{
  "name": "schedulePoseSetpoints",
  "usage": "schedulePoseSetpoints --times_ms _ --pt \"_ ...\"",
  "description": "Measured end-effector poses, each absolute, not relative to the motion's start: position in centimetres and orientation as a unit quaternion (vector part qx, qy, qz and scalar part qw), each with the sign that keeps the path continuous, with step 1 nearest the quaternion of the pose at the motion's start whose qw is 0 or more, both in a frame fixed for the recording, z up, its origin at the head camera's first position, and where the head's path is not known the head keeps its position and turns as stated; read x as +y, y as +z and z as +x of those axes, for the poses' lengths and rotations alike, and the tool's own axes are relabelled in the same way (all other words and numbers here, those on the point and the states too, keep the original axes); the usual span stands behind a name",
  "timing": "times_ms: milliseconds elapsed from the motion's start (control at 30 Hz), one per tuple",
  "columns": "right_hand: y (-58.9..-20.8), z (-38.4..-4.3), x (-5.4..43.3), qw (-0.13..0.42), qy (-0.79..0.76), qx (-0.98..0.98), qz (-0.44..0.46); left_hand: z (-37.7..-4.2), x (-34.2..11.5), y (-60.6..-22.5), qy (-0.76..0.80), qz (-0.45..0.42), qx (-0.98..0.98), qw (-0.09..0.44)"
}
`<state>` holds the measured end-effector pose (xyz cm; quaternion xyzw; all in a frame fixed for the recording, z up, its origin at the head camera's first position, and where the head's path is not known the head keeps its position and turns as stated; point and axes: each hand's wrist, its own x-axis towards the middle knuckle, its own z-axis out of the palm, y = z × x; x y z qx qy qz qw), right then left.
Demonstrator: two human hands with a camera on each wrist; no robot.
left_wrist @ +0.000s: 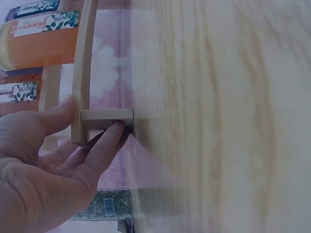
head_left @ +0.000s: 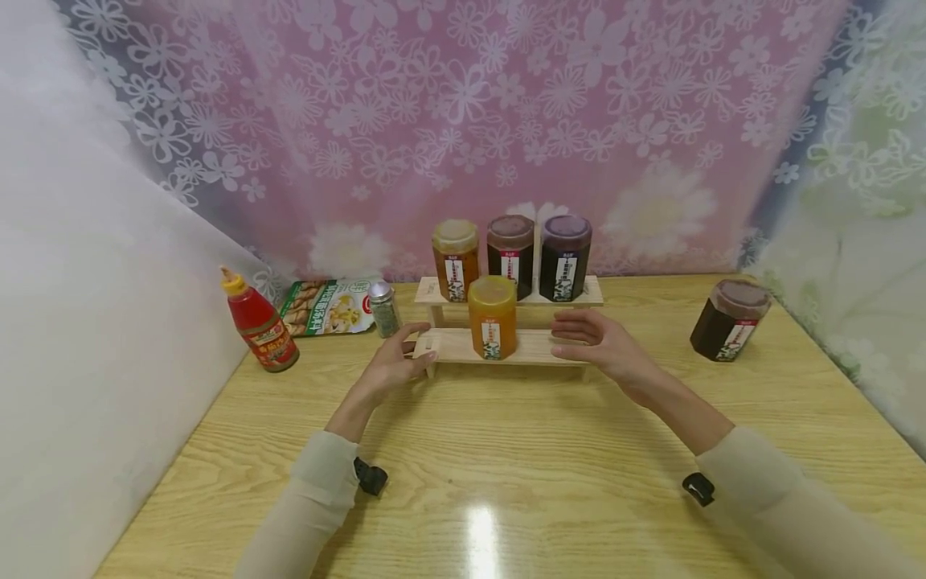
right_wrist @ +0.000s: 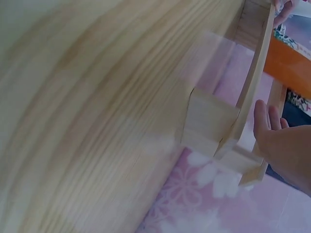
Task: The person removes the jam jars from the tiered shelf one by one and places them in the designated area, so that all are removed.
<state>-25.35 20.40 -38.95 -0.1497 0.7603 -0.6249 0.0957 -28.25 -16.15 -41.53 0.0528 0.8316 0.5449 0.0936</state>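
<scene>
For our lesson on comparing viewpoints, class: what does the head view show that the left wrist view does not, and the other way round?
Only the head view: the right hand, the red sauce bottle and the dark jar standing apart from the wooden rack.
Only the left wrist view: the barcode on the shaker.
Both: the left hand gripping the rack's end, the orange jar on the lower shelf, and the shaker itself.

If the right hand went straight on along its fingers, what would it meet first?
Probably the orange, yellow-lidded faceted jar on the pale wooden rack's lower shelf, though depth is hard to judge.
</scene>
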Motion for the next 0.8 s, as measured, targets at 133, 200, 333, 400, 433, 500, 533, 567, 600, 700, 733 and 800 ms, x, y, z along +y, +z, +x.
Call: schedulePoseSetpoints --times_ms 133,200,333,400,433,500,533,567,600,700,733,800 --pt "-38.9 -25.7 19.1 0.09 -0.624 0.761 -0.15 -28.3 -16.2 -41.6 0.543 0.052 0.833 0.092" --pt "-38.7 -25.8 18.5 0.084 -0.625 0.761 -0.151 -28.3 -16.2 -41.6 0.543 0.055 0.833 0.09" --pt "-38.7 -26.2 17.4 0.079 -0.631 0.756 -0.155 -28.3 -16.3 -41.6 0.545 0.06 0.832 0.087" --pt "-38.7 -26.5 16.8 0.078 -0.632 0.755 -0.159 -28.4 -16.3 -41.7 0.545 0.062 0.832 0.088" --pt "-38.8 -26.5 16.5 0.079 -0.632 0.755 -0.158 -28.4 -16.3 -41.7 0.545 0.062 0.832 0.088" --pt "-38.9 -26.7 16.0 0.075 -0.627 0.759 -0.158 -28.3 -16.4 -41.7 0.545 0.062 0.831 0.088" --pt "-38.9 -26.7 15.8 0.073 -0.626 0.76 -0.159 -28.3 -16.4 -41.7 0.545 0.063 0.831 0.088" --pt "-38.9 -26.8 15.5 0.07 -0.625 0.761 -0.16 -28.3 -16.4 -41.7 0.546 0.063 0.831 0.089" --pt "-38.9 -26.8 15.3 0.068 -0.625 0.762 -0.159 -28.3 -16.4 -41.8 0.547 0.064 0.83 0.089" --pt "-38.9 -26.9 14.5 0.064 -0.623 0.763 -0.161 -28.3 -16.4 -41.8 0.548 0.065 0.829 0.089" --pt "-38.9 -26.9 14.3 0.063 -0.622 0.764 -0.162 -28.3 -16.4 -41.8 0.548 0.065 0.829 0.089" --pt "-38.8 -26.9 13.7 0.062 -0.619 0.767 -0.157 -28.3 -16.4 -41.8 0.549 0.066 0.829 0.09"
